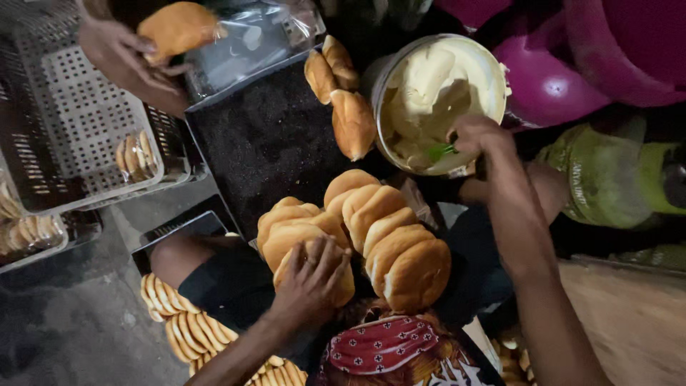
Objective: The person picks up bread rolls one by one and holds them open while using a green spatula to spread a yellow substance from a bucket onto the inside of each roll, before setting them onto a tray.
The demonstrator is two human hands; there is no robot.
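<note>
From the head view, the landmark is the round tub of pale spread (436, 93), its rim at the upper middle. The right hand (480, 139) sits at the tub's lower right edge, fingers curled together around a green-handled tool (439, 151) whose tip dips into the spread. Below and left of the tub lies a heap of golden buns (389, 239), packed side by side; the left hand (312, 280) rests on the nearest bun at the heap's lower left, fingers spread and pressed on its crust, though whether it actually grips the bun cannot be told. Just left of the tub, three more loose buns (343, 100) lean on a dark tray (264, 143). Well left of the tub, another person's hand (121, 53) closes on a single bun (179, 28) above a grey perforated crate (78, 107). Far below and left of the tub, rows of stacked round biscuits (182, 325) lie in packs. A red patterned cloth (382, 343) shows below the heap.
</note>
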